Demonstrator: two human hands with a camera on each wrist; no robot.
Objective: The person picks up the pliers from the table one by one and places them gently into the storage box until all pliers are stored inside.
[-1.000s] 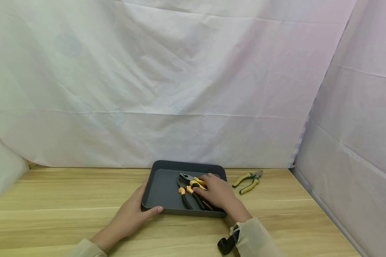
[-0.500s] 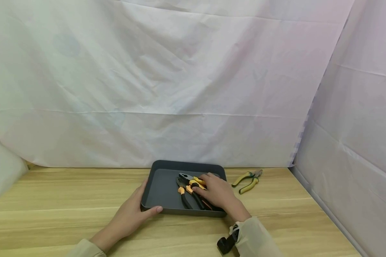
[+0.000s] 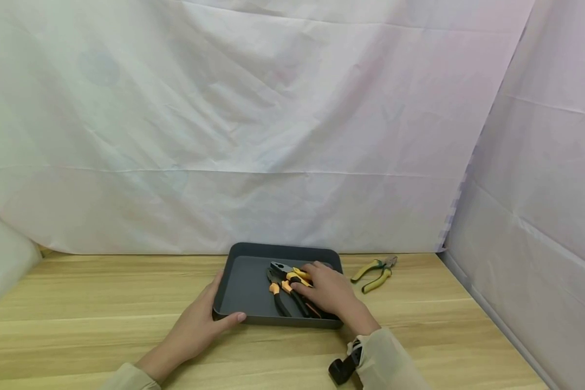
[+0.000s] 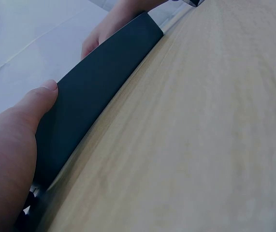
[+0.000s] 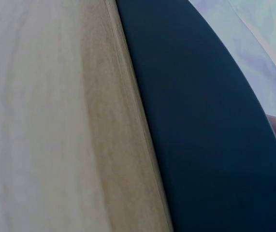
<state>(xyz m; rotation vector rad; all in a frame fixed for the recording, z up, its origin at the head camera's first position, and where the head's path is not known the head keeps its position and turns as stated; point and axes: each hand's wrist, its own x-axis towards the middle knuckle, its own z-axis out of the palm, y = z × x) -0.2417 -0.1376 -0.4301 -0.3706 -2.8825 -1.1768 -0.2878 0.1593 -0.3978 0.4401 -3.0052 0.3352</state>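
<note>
A dark grey tray (image 3: 244,287) sits on the wooden table in the head view. My left hand (image 3: 195,327) holds its near left corner, fingers along the left side and thumb on the front wall (image 4: 94,92). Inside the tray's right half, my right hand (image 3: 333,292) grips yellow-and-black-handled pliers (image 3: 299,279), covering part of their handles. Beside these lie pliers with orange-and-black handles (image 3: 275,290), partly overlapped. More handle parts show under the right palm, and how many tools lie there is hidden. The right wrist view shows mostly the tray's outer wall (image 5: 191,106).
To the right of the tray, pliers with yellow-green handles (image 3: 377,275) lie spread on the table (image 3: 102,303). White cloth (image 3: 273,135) hangs behind the table and along its right side. A black strapped device (image 3: 343,370) is on the right wrist.
</note>
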